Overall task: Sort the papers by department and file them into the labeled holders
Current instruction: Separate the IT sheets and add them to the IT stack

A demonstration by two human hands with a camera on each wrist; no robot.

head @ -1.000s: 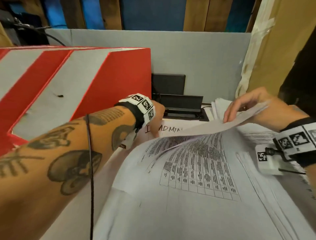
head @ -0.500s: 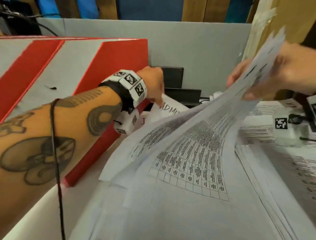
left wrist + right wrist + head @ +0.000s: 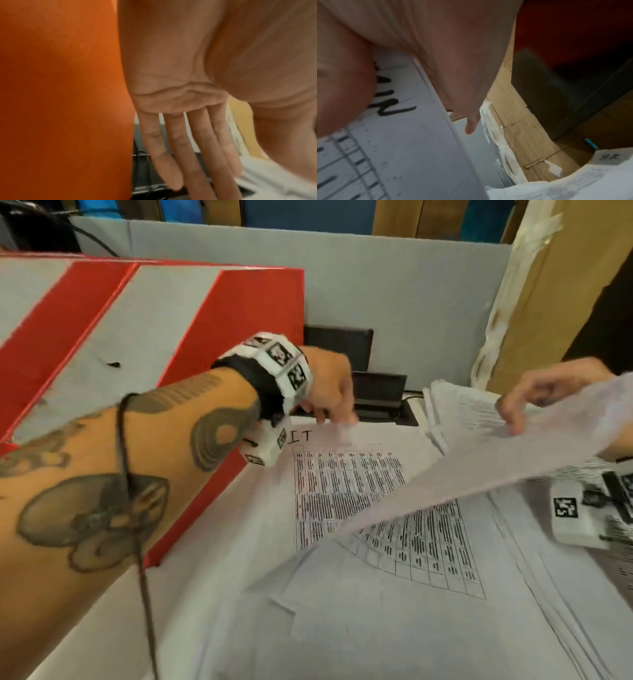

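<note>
**Lifted sheet swings down and right, uncovering the I.T page**

Half a second ago the right hand held its sheet high near the upper right of the frame; now the right hand [image 3: 544, 395] sits lower at the right edge, and the lifted sheet [image 3: 479, 470] slopes down from it toward the middle. The left hand [image 3: 329, 388] has dropped from in front of the red box to the far edge of the papers, and the page that showed "ADMIN" there is gone from that spot.

In the head view the right hand pinches the top edge of the lifted sheet, fingers curled over it. The right wrist view shows the thumb [image 3: 342, 94] pressed on a sheet with a printed grid and thick marker writing.

The left hand's fingers [image 3: 180, 148] are straight and slightly spread in the left wrist view, pointing down beside the red box [image 3: 219, 344]. In the head view their tips meet the top edge of the table page [image 3: 346, 491], marked "I.T", which lies flat just right of the box, centre frame.

More papers lie fanned beneath it across the lower half of the frame, and a paper stack [image 3: 459, 409] lies at the upper right, under the right hand. A black desk socket [image 3: 380, 398] sits behind the left hand against the grey partition [image 3: 394, 285].
</note>
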